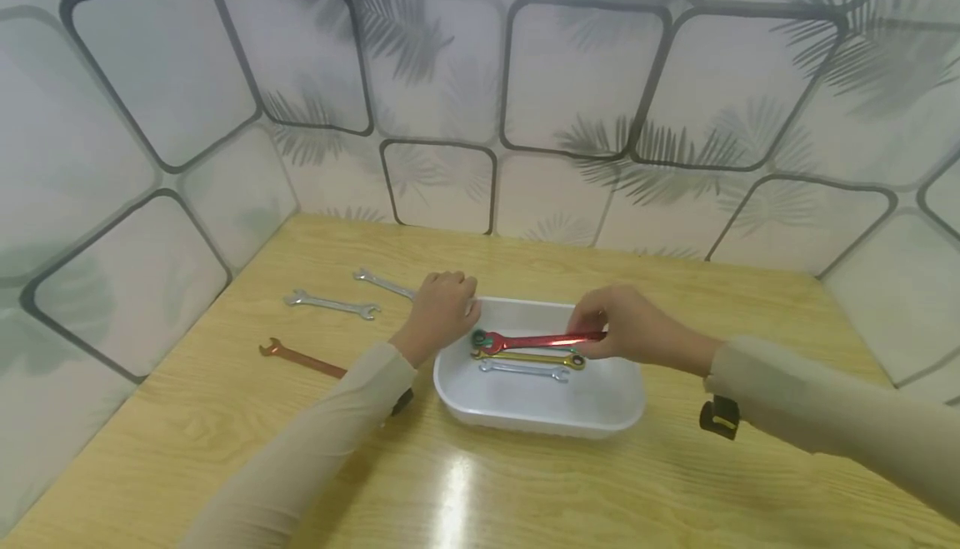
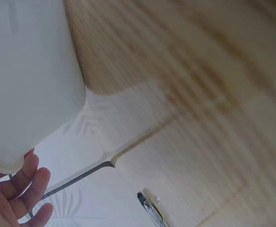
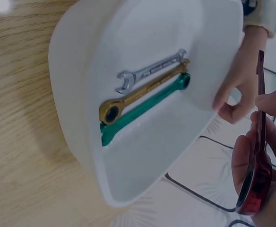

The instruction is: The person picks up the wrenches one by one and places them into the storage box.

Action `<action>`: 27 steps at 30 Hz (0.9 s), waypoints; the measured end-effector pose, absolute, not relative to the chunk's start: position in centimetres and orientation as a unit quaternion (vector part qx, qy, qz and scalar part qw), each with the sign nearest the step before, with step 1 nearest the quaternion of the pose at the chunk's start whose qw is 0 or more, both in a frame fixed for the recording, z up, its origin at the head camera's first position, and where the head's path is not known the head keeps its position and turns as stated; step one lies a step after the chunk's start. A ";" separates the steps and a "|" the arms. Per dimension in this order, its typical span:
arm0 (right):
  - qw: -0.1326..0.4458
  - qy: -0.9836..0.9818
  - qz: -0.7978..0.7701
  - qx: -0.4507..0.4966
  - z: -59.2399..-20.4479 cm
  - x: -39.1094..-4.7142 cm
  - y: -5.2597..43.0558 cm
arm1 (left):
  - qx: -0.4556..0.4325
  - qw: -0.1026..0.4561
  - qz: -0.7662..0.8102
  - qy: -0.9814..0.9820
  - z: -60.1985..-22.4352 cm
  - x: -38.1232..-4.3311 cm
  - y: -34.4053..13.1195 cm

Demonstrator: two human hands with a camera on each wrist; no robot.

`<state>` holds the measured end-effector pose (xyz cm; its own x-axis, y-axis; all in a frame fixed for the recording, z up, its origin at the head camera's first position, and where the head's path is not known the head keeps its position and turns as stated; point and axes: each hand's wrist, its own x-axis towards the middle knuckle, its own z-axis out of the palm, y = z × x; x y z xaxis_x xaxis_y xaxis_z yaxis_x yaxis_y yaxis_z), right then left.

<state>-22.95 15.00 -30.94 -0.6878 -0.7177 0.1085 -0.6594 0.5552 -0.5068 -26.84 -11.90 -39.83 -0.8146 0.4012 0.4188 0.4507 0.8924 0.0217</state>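
My right hand (image 1: 626, 324) pinches a shiny red ratcheting wrench (image 1: 536, 341) between thumb and fingers, above the white plastic tub (image 1: 540, 411). In the right wrist view, the ring end of the red wrench (image 3: 256, 189) is closest to the camera. My left hand (image 1: 442, 311) grips the tub's far left corner, its fingers curled at the rim in the left wrist view. Inside the tub lie a silver open-end wrench (image 3: 152, 68), a gold ratcheting wrench (image 3: 145, 92) and a green wrench (image 3: 142, 108), side by side. The red wrench mostly hides the green one in the head view.
Left of the tub on the wooden table (image 1: 525, 499) lie a silver open-end wrench (image 1: 333, 306), another silver wrench (image 1: 384, 284) partly behind my left hand, and a copper-coloured wrench (image 1: 303, 359) partly under my left sleeve. A patterned wall (image 1: 442, 187) borders the table's back and sides.
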 end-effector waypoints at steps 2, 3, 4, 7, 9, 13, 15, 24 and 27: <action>0.059 0.879 -0.261 -0.395 -31.3 -23.2 14.6 | -0.224 0.205 -0.062 -0.951 -39.7 -26.8 -11.9; 0.060 0.880 -0.256 -0.397 -31.5 -23.3 14.4 | -0.225 0.203 -0.062 -0.951 -39.7 -26.8 -11.9; 0.061 0.881 -0.249 -0.398 -31.7 -23.4 14.2 | -0.224 0.204 -0.062 -0.951 -39.7 -26.8 -11.9; 0.070 0.885 -0.237 -0.395 -32.1 -23.6 13.6 | -0.224 0.204 -0.059 -0.951 -39.7 -26.8 -11.9; 0.079 0.887 -0.229 -0.393 -32.3 -23.7 13.1 | -0.223 0.205 -0.057 -0.951 -39.7 -26.8 -11.9; 0.101 0.889 -0.223 -0.388 -32.6 -23.8 12.1 | -0.223 0.206 -0.052 -0.951 -39.7 -26.7 -12.0; 0.109 0.889 -0.218 -0.387 -32.8 -23.8 11.7 | -0.224 0.206 -0.052 -0.951 -39.7 -26.7 -12.0; 0.126 0.898 -0.189 -0.376 -33.8 -24.1 10.2 | -0.219 0.198 -0.049 -0.954 -39.6 -26.9 -11.9; 0.135 0.898 -0.192 -0.372 -34.1 -24.3 9.8 | -0.220 0.202 -0.046 -0.953 -39.8 -26.9 -11.9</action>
